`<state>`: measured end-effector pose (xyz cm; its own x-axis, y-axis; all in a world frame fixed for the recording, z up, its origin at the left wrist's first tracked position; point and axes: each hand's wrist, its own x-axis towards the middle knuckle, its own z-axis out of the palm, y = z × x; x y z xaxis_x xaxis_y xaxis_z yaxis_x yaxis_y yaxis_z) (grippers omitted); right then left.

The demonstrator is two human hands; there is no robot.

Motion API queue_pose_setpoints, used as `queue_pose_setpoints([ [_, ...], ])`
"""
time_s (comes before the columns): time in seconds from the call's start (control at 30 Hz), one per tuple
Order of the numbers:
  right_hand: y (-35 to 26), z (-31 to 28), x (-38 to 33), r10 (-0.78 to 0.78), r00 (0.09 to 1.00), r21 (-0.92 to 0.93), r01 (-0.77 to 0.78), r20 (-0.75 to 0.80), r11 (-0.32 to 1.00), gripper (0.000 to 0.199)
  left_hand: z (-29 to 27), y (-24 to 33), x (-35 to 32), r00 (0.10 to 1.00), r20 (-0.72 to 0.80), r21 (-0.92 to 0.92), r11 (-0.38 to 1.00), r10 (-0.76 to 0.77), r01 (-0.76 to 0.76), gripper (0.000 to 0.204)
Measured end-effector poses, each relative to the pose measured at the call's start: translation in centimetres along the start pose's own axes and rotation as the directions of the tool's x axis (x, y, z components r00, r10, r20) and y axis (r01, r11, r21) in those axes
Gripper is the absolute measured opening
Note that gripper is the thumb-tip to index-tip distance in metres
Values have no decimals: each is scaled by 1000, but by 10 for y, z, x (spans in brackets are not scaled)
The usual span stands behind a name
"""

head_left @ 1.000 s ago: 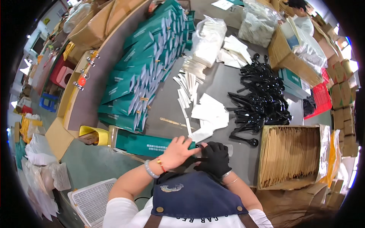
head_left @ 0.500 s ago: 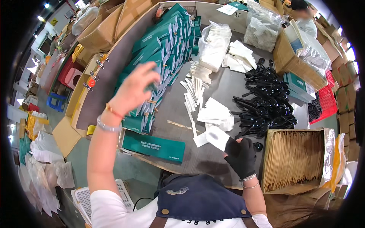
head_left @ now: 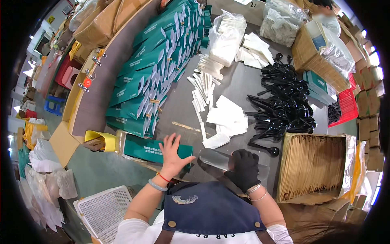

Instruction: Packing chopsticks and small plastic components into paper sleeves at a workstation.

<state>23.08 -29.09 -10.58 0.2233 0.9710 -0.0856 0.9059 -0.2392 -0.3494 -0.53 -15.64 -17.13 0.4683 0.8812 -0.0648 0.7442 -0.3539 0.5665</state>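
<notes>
My left hand (head_left: 174,156) is open, its fingers spread over the right end of a green printed packet (head_left: 140,148) at the table's near edge. I cannot tell whether the fingertips touch it. My right hand (head_left: 245,170), in a black fingerless glove, is closed on a translucent greyish oblong piece (head_left: 213,158), blurred by motion, that points left over the table. Beyond my hands lie flat white packets (head_left: 227,118) and narrow white strips (head_left: 201,91). A heap of black plastic spoons (head_left: 286,107) lies beyond my right hand.
Overlapping green packets (head_left: 138,83) lean along the left board. A carton of thin wooden sticks (head_left: 313,168) stands right of my right hand. At the back are a bag of white packets (head_left: 228,36) and an open carton (head_left: 317,59). A yellow bin (head_left: 107,141) sits at left.
My left hand has come down from the standing green packets to the one at the near edge. My right hand has moved slightly left; the white packet it held no longer shows there.
</notes>
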Motion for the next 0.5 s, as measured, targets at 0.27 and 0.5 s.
queue_pose_setpoints([
  [0.27, -49, 58, 30, -203, 979, 260, 204, -29, 944, 62, -8, 9, 6, 998, 62, 12, 1000, 22, -23, 82],
  [0.5, 51, 31, -17, 196, 927, 245, -120, -318, 962, 41, 12, 23, 91, 813, 94, 125, 804, 574, -582, 30],
])
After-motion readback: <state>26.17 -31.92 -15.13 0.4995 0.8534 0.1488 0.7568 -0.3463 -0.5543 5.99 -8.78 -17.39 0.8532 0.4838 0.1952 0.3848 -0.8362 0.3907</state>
